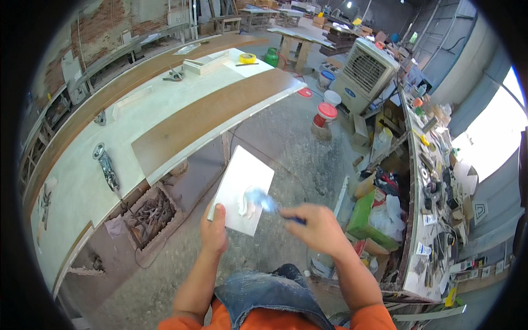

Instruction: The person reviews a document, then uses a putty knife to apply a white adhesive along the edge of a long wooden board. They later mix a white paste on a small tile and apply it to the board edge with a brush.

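My left hand grips a white rectangular board by its lower left edge, thumb on top and the other fingers underneath. A dab of thick white paste lies on the board's lower half. Closed round the dark blue handle of a putty knife, my right hand is just right of the board. The knife's blade is smeared by motion and points left at the paste. Whether it touches the paste, I cannot tell.
A long white worktable at the left carries a brown panel, an angle grinder and a yellow tape roll. Buckets and an air cooler stand ahead right. A cluttered bench runs along the right.
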The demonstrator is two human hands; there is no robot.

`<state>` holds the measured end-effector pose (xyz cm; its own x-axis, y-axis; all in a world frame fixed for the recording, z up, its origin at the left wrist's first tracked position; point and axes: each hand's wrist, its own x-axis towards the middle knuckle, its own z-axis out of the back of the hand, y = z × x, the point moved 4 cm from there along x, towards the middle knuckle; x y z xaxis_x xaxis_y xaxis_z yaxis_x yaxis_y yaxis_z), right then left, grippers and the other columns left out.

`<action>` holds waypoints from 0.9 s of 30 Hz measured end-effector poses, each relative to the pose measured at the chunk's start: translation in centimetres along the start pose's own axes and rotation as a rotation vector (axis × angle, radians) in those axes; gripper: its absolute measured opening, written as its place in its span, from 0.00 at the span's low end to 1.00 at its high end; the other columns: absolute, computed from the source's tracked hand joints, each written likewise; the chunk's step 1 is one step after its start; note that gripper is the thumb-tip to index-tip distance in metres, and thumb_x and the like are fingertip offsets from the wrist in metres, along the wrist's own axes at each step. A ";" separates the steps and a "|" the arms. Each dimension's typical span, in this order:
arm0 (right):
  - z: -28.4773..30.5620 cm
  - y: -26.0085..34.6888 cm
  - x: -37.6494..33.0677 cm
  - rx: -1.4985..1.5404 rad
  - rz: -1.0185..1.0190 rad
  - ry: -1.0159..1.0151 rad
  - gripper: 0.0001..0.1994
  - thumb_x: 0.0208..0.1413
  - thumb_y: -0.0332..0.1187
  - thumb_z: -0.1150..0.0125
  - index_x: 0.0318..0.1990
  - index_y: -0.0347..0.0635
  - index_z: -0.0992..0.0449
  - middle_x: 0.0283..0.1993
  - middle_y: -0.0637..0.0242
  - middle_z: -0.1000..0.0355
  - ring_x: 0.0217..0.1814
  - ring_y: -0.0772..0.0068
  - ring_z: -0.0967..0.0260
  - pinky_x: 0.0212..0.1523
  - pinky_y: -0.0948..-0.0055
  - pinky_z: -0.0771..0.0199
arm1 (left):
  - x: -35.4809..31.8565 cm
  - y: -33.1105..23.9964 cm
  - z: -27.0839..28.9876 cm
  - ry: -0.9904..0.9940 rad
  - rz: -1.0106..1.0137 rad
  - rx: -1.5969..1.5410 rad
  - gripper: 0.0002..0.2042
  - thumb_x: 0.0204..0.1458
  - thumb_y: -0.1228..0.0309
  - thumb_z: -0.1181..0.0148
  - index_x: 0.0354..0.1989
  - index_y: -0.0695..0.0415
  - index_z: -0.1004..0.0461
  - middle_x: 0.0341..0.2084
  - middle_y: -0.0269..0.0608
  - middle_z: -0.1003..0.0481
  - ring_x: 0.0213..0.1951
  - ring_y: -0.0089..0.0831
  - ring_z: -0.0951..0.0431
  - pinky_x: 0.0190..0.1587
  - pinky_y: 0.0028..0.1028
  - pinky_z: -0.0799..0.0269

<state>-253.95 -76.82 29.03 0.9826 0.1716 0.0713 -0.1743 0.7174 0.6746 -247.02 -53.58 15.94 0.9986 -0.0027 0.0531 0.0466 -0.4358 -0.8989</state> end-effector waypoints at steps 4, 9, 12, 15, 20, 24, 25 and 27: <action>-0.7 1.3 0.6 0.022 0.031 0.011 0.16 0.52 0.34 0.36 0.50 0.46 0.16 0.46 0.53 0.19 0.46 0.47 0.22 0.49 0.59 0.21 | 0.8 -0.4 -0.6 0.001 0.000 -0.106 0.22 0.71 0.61 0.51 0.63 0.68 0.32 0.56 0.46 0.25 0.57 0.33 0.25 0.61 0.35 0.31; -0.3 0.7 2.1 0.051 -0.021 -0.081 0.16 0.52 0.33 0.35 0.49 0.44 0.16 0.46 0.52 0.19 0.47 0.49 0.21 0.49 0.60 0.21 | 1.3 -0.4 -0.5 -0.033 0.021 -0.099 0.23 0.71 0.60 0.50 0.64 0.67 0.32 0.57 0.45 0.25 0.56 0.33 0.25 0.60 0.35 0.31; 0.0 1.5 2.1 0.055 0.023 -0.032 0.16 0.51 0.32 0.34 0.49 0.41 0.16 0.45 0.52 0.19 0.45 0.52 0.20 0.48 0.62 0.21 | 2.4 -1.6 -0.9 -0.059 -0.036 -0.121 0.24 0.70 0.58 0.49 0.64 0.66 0.32 0.56 0.45 0.25 0.56 0.34 0.24 0.60 0.36 0.30; 1.2 1.4 3.1 -0.022 0.029 0.009 0.17 0.55 0.32 0.34 0.52 0.38 0.18 0.44 0.54 0.18 0.38 0.60 0.19 0.42 0.66 0.21 | 2.6 -1.9 -0.2 -0.075 -0.045 -0.148 0.24 0.70 0.57 0.49 0.63 0.67 0.32 0.56 0.45 0.25 0.56 0.35 0.24 0.60 0.36 0.30; -4.3 -0.3 3.4 0.893 -0.343 0.116 0.21 0.66 0.31 0.44 0.65 0.35 0.32 0.40 0.54 0.20 0.27 0.68 0.22 0.20 0.76 0.28 | 5.3 -3.5 -0.1 -0.191 -0.154 -0.150 0.25 0.71 0.56 0.51 0.64 0.68 0.33 0.56 0.46 0.25 0.57 0.36 0.23 0.59 0.36 0.29; -5.7 -3.4 3.5 1.345 -0.566 0.181 0.20 0.69 0.30 0.53 0.66 0.32 0.37 0.39 0.52 0.22 0.20 0.70 0.28 0.12 0.76 0.35 | 6.3 -3.6 -0.4 -0.124 -0.269 -0.178 0.27 0.71 0.55 0.51 0.65 0.69 0.35 0.59 0.47 0.27 0.59 0.37 0.25 0.63 0.37 0.32; -5.6 -3.2 4.7 1.353 -0.543 0.141 0.20 0.69 0.30 0.53 0.65 0.32 0.36 0.38 0.53 0.22 0.20 0.71 0.28 0.12 0.76 0.35 | 6.4 -3.6 -0.4 -0.078 -0.279 -0.143 0.27 0.71 0.55 0.51 0.66 0.69 0.36 0.60 0.48 0.27 0.60 0.38 0.26 0.64 0.37 0.33; -4.3 -3.0 7.0 1.330 -0.514 0.078 0.20 0.69 0.31 0.52 0.65 0.34 0.35 0.37 0.54 0.22 0.20 0.72 0.29 0.12 0.76 0.37 | 6.4 -3.2 -0.2 0.009 -0.287 -0.073 0.28 0.71 0.55 0.50 0.66 0.69 0.37 0.61 0.48 0.28 0.61 0.38 0.27 0.65 0.37 0.35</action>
<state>-246.80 -74.88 24.34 0.9035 0.1583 -0.3983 0.4257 -0.4383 0.7916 -240.75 -52.37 19.27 0.9447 0.1224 0.3043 0.3245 -0.4835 -0.8130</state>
